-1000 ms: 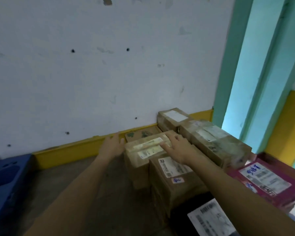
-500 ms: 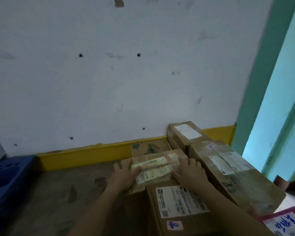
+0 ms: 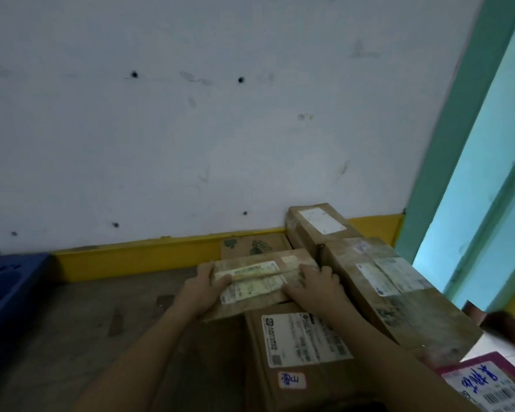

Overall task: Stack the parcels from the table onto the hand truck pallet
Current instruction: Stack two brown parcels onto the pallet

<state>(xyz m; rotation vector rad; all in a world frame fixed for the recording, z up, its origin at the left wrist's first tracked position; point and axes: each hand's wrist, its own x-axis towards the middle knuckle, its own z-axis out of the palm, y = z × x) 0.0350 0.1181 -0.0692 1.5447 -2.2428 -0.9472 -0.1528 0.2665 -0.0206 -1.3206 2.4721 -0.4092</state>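
Left grip (image 3: 204, 291), right grip (image 3: 317, 288): parcel (image 3: 257, 270) amid boxes (image 3: 414, 316)

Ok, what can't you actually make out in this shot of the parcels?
In the head view:
left hand: fingers mostly hidden round the taped parcel.
right hand: gripping or just resting, unclear.
front box label: print too blurred to read.
maroon parcel: cut off by the bottom-right corner.
green-printed box: mostly hidden behind the taped parcel.
blue plastic object: cut off by the left edge.
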